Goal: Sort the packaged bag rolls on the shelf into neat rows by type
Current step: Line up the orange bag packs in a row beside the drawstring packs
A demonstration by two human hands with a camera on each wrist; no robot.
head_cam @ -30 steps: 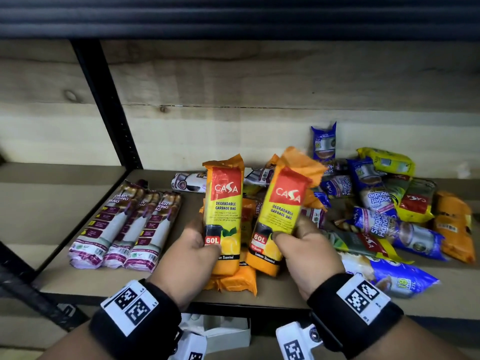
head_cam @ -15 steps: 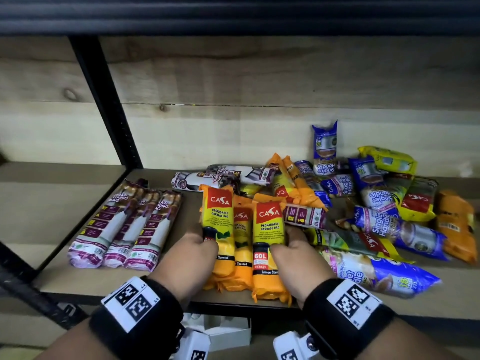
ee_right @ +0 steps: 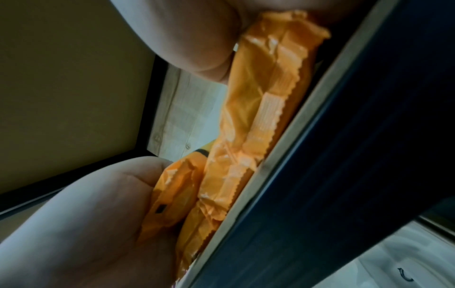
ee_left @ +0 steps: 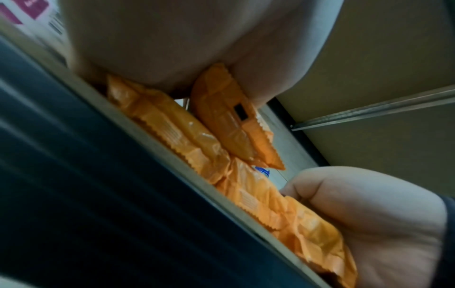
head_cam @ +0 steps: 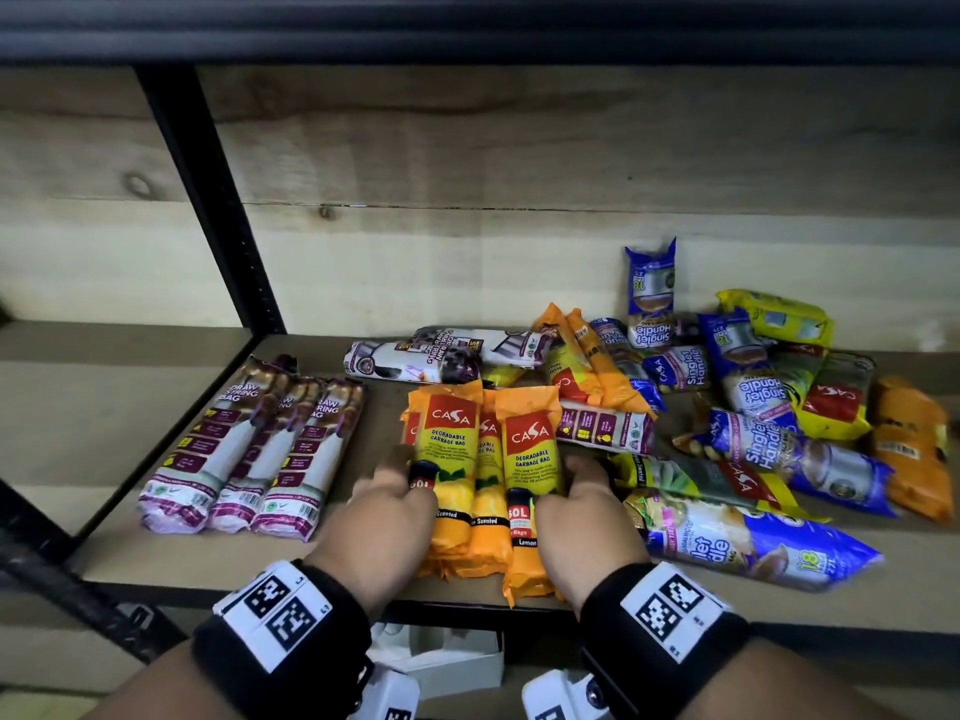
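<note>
Shelf (head_cam: 156,558), near centre: orange Casa rolls (head_cam: 483,470) side by side, left hand (head_cam: 387,504) clamped on leftmost, right hand (head_cam: 582,504) on rightmost. Left: three purple drawstring rolls (head_cam: 249,449), neat row. Right: unsorted pile (head_cam: 753,407), blue, yellow, orange.

Purple draw-string packs (head_cam: 249,449) in your neat row: three
Orange packs (head_cam: 483,480) between your hands: at least three
White and purple packs (head_cam: 441,356) lying behind: two
Blue packs (head_cam: 748,392) you see: too jumbled to count
</note>
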